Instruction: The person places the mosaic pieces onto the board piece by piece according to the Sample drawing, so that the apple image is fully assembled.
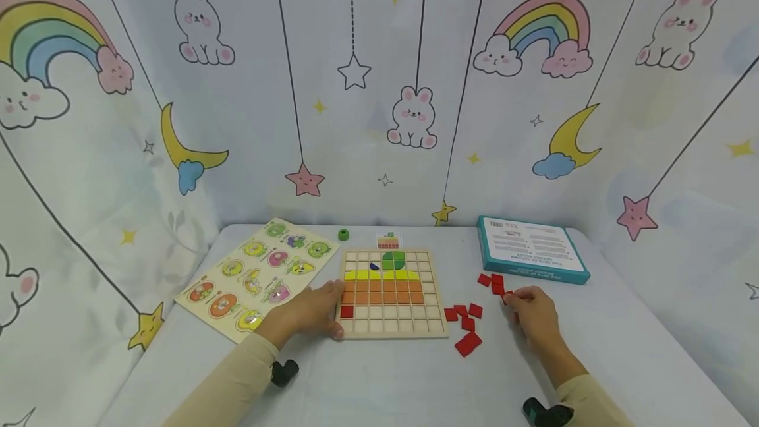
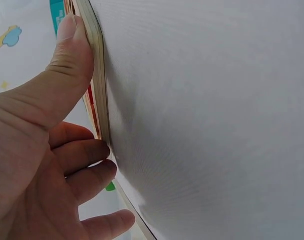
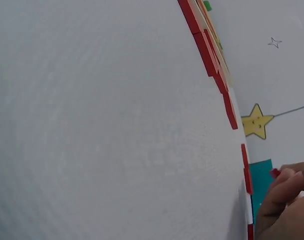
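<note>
A wooden grid board [image 1: 385, 329] lies on the table, holding rows of yellow and orange tiles, a green shape at the top and one red tile [image 1: 346, 312] at the left. My left hand [image 1: 317, 310] grips the board's left edge; in the left wrist view its thumb [image 2: 74, 50] presses the board's side [image 2: 99, 75], with curved fingers along it. To the right of the board, my right hand [image 1: 536, 315] pinches a small red square tile [image 3: 275, 173] between thumb and fingertip. Loose red tiles [image 1: 468, 344] lie between the board and this hand, others [image 1: 497, 284] just beyond its fingertips.
A teal box [image 1: 534, 249] stands at the back right. On the left, a fruit picture sheet [image 1: 237, 288] reaches under my left forearm. Behind the board are a small pattern card [image 1: 389, 240] and a green round piece [image 1: 343, 234]. A patterned curtain [image 1: 379, 183] hangs at the table's back.
</note>
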Demonstrator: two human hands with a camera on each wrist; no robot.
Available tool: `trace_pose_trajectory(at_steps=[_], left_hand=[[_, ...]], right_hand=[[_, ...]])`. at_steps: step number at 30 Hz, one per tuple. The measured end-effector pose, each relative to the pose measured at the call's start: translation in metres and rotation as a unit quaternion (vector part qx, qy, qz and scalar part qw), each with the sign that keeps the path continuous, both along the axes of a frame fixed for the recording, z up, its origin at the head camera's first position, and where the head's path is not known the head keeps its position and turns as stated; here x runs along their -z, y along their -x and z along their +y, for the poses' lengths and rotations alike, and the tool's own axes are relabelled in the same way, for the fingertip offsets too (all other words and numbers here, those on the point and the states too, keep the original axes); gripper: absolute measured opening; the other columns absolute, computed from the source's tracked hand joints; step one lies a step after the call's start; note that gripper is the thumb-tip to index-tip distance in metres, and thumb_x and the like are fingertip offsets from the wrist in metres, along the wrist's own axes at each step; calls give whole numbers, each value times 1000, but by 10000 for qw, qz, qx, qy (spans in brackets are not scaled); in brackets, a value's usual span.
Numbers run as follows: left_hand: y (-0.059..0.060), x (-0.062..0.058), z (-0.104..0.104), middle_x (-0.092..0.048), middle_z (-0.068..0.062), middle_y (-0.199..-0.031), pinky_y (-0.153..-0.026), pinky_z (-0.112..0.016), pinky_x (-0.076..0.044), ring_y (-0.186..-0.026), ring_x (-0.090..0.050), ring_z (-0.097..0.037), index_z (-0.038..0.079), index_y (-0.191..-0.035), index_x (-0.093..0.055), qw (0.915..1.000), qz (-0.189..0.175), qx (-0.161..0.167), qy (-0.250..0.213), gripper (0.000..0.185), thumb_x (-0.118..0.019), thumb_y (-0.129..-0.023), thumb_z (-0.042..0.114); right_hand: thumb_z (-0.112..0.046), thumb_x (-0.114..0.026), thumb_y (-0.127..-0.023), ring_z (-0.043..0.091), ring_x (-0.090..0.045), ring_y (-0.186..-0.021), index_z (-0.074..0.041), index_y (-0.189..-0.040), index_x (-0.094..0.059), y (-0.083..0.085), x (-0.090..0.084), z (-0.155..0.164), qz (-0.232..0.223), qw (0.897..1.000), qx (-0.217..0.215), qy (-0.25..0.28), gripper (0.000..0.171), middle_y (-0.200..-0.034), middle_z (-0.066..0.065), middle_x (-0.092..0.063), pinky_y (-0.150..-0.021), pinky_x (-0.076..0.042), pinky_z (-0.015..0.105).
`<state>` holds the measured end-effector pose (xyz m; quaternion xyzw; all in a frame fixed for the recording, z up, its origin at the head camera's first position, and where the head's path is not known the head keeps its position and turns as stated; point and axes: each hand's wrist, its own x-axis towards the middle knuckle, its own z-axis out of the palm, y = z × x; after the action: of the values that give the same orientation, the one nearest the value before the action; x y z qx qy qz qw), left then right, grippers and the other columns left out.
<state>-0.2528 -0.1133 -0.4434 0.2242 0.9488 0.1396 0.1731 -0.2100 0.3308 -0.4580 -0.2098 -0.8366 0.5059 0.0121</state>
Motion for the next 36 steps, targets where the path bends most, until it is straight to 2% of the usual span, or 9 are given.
trace_pose_trajectory(at_steps=[2,5,10,17,25,31,36], left_hand=[[1,2,0,-37,-16,-162,-123,-58,-24,-152,-32,-31,3,-158,-34,10000,52,17,43,107,-87,-76,46],[1,3,-1,-37,-17,-162,-123,-58,-24,-152,-32,-32,3,-158,-34,10000,70,31,47,107,-87,-75,46],[1,3,-1,-37,-18,-162,-123,-59,-23,-152,-32,-33,2,-158,-33,10000,31,46,3,107,-87,-76,45],[1,3,-1,-37,-16,-162,-124,-57,-24,-152,-32,-31,4,-158,-33,10000,50,20,50,107,-87,-76,46],[2,3,0,-37,-15,-163,-124,-57,-23,-153,-31,-30,5,-158,-33,10000,-25,-39,4,107,-88,-75,45],[2,4,-2,-36,-15,-163,-124,-57,-23,-153,-31,-30,4,-158,-33,10000,-14,-36,-50,107,-88,-75,44],[3,6,-4,-36,-15,-163,-123,-57,-24,-152,-31,-31,4,-158,-33,9998,-53,-21,-167,107,-88,-76,44]], right_hand=[[-31,-58,-104,19,-57,-74,-3,-141,-46,0,-3,0,151,9987,29,484,47,-107,13,-61,-60,-52,24],[-36,-59,-104,16,-57,-75,-5,-149,-45,2,-6,1,398,9950,-30,917,56,-110,12,-60,-63,-53,22],[-45,-68,-97,14,-63,-80,-7,-147,-50,9,-11,-1,561,9915,-104,1173,66,-104,6,-66,-69,-55,20],[-37,-69,-98,13,-64,-83,-9,-150,-50,26,-15,-23,514,9837,-236,1709,62,-101,1,-72,-72,-54,19],[-31,-70,-98,19,-61,-83,-13,-144,-56,46,-18,-72,412,9831,-481,1718,51,-118,16,-69,-69,-53,23],[-21,-71,-97,20,-60,-74,-9,-138,-62,52,-16,-122,495,9786,-960,1753,43,-106,19,-69,-61,-47,23],[-14,-72,-94,18,-56,-63,-3,-131,-65,47,-9,-168,385,9677,-1718,1807,38,-91,12,-69,-56,-46,21]])
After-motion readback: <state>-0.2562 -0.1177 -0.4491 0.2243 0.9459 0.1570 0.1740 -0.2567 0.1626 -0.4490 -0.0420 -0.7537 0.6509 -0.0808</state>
